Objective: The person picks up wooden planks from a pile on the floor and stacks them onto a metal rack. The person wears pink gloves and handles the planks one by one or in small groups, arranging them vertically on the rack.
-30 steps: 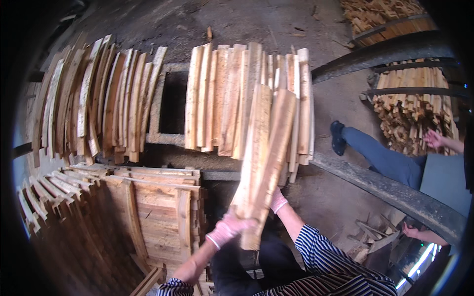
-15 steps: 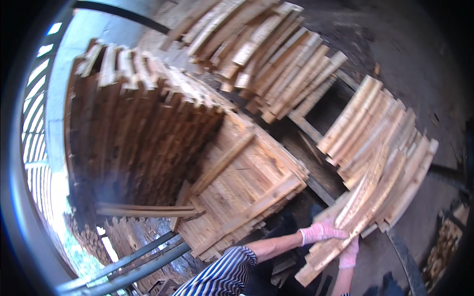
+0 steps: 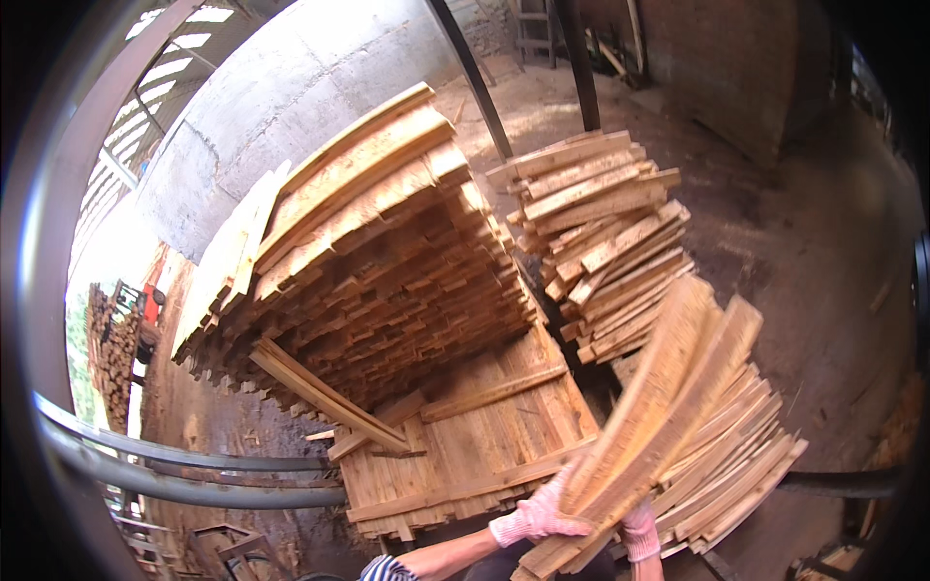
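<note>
My left hand, in a pale pink glove, is closed around the lower left edge of a small bundle of long wooden boards. On the other side of the bundle, my right hand, gloved the same way, grips its right edge; its fingers are partly hidden by the wood. The boards tilt up and away to the right, their far ends above a fanned pile of similar boards. Left of my hands lies a flat layer of boards with cross slats on it.
A tall stack of boards rises at the left, two slats leaning from its side. Behind the held bundle is another board pile. Metal rails run at the lower left. Farther off are a pale wall, a log pile and dark posts.
The view has swung, bringing the wall and posts into sight. The held boards have risen off the right pile and stand steeper; both hands keep their grip.
</note>
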Demonstrator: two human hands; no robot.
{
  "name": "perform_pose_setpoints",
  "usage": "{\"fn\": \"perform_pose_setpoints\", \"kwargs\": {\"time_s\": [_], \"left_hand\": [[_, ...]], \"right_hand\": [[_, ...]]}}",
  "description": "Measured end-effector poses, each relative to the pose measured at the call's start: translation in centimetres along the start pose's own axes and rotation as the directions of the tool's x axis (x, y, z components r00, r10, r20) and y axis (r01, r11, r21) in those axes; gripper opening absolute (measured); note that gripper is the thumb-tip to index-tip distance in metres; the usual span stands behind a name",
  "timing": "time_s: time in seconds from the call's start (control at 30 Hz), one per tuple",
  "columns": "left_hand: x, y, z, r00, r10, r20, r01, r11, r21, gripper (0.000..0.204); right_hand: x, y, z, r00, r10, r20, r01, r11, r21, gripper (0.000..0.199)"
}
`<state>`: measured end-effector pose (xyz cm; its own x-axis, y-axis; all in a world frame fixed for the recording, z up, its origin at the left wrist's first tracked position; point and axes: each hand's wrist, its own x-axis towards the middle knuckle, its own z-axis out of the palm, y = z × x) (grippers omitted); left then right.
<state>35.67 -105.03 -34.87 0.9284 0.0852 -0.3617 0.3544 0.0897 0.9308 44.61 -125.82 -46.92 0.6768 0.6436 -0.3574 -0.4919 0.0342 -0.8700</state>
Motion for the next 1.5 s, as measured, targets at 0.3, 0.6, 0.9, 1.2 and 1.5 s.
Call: {"fn": "perform_pose_setpoints", "kwargs": {"time_s": [0.3, 0.6, 0.9, 1.2, 1.5], "left_hand": [[-5.1, 25.1, -16.5, 0.758, 0.329, -0.563, -0.443, 0.893, -0.076, 0.11], [8.4, 41.7, -50.8, 0.712, 0.065, -0.699, -0.013, 0.997, 0.078, 0.056], [2.2, 36.3, -37.0, 0.361, 0.339, -0.869, 0.136, 0.902, 0.409, 0.087], [6.5, 4.3, -11.1, 0.935, -0.035, -0.353, 0.186, 0.896, 0.403, 0.068], [16.5, -38.7, 13.1, 0.598, -0.694, 0.402, 0.614, 0.719, 0.328, 0.071]], "right_hand": [[15.7, -33.2, 29.2, 0.752, -0.213, 0.624, 0.188, 0.976, 0.107, 0.097], [34.8, -45.7, 48.7, 0.667, -0.523, 0.53, 0.736, 0.571, -0.363, 0.069], [17.8, -22.6, 35.6, 0.208, -0.951, 0.23, 0.974, 0.181, -0.133, 0.058], [-4.9, 12.5, -5.1, 0.513, 0.188, -0.838, -0.814, 0.416, -0.405, 0.055], [-5.1, 16.6, -24.6, 0.535, 0.208, -0.819, -0.761, 0.54, -0.36, 0.041]]}}
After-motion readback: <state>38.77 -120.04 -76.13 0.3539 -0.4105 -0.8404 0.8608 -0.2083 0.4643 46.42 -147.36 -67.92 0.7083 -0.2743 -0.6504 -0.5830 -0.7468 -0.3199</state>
